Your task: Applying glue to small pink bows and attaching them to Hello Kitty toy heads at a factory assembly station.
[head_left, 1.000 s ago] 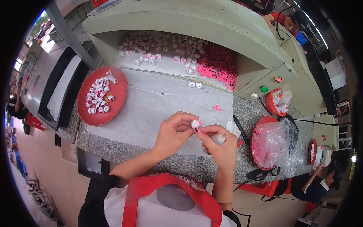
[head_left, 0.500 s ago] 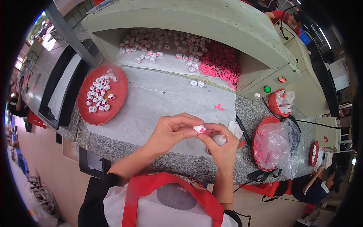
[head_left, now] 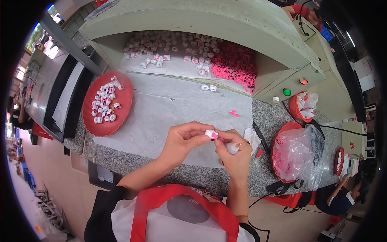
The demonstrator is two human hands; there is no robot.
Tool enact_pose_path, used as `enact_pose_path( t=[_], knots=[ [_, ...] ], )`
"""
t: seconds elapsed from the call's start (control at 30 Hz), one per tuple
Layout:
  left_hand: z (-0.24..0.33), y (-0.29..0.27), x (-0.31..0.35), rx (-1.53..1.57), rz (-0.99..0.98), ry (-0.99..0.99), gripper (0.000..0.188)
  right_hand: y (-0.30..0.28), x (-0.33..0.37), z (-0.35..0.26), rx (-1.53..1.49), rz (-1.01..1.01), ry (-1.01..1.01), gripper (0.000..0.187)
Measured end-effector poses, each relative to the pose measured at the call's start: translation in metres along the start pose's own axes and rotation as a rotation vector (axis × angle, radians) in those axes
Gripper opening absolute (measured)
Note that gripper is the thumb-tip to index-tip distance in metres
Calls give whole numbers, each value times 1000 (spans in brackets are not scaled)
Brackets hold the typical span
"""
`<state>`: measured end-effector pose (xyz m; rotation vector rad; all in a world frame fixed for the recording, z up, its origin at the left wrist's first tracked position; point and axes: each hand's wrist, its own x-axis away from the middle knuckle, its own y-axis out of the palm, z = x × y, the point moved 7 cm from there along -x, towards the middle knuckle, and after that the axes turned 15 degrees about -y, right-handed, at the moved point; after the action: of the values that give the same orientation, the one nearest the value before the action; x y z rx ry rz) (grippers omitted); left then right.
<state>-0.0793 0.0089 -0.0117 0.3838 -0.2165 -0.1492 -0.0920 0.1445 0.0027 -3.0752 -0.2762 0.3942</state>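
Between the thumb and fingers of my left hand is a small white piece, rounded, with a pink patch on its side facing me. My right hand is closed round a small whitish bottle, mostly hidden in the palm. The right thumb and fingertips also meet the white piece beside the pink patch. Both hands are over the near edge of the paper sheet. A few loose pink bits lie beyond my right hand.
Left on the bench, a red plate carries similar white pieces. Ahead, a pale green open-fronted box shelters many white pieces and a pink heap. To the right are a red basket and a scalloped red plate under clear plastic.
The white piece has turned slightly between my fingers and shifted a little left and up. My right fingers have curled in closer, and the view has shifted slightly.
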Motion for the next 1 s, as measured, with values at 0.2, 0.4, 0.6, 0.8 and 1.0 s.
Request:
enact_pose_path(
  t=[0.2, 0.4, 0.6, 0.8, 1.0],
  knots=[
    [-13, -4, 4, 245, 48, -265, 24, 3, 3, -17, 49, 85, -246, 30],
    [17, 6, 21, -123, -63, -2, 26, 8, 7, -9, -265, -25, -104, 23],
    [14, 4, 26, -181, 14, -56, 21, 9, 13, -6, -344, 6, 4, 14],
    [2, 5, 19, -3, -77, -111, 22, -4, 22, -5, -160, 81, -35, 13],
    [-15, 12, 12, 36, -75, -247, 21, -65, 53, 37, 1175, 69, -13, 23]
  ],
)
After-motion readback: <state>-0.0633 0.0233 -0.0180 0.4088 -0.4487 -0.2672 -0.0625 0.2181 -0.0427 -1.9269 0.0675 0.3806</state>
